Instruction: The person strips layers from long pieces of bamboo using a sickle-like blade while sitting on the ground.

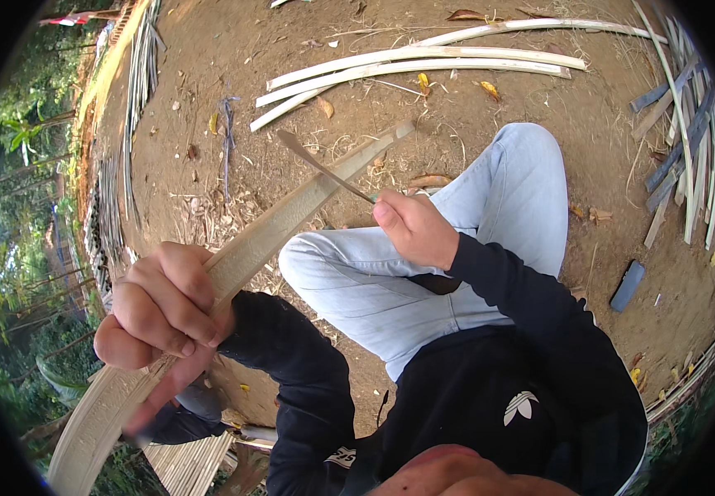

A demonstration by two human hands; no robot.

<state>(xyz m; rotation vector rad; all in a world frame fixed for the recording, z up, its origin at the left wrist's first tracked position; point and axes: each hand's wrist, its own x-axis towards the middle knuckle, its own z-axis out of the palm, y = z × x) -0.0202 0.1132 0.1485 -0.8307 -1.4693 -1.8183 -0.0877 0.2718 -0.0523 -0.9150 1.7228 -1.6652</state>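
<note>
A long split strip of bamboo (279, 219) runs slantwise from the lower left toward the middle of the head view, its pale face upward. My left hand (163, 302) is wrapped round its nearer part, fingers folded over the top. In my right hand (415, 231) is a knife with a narrow, dark blade (303, 153); the fist hides most of the handle. The blade crosses over the strip near its far end, and I cannot tell whether it touches. My bent legs, in light jeans (365, 285), are just below the knife.
Several pale bamboo strips (423, 69) lie on the bare soil ahead. A heap of strips and dark slats (688, 149) is at the right, with a flat dark-blue object (627, 285) nearer me. More strips (138, 99) line the left, beside green plants.
</note>
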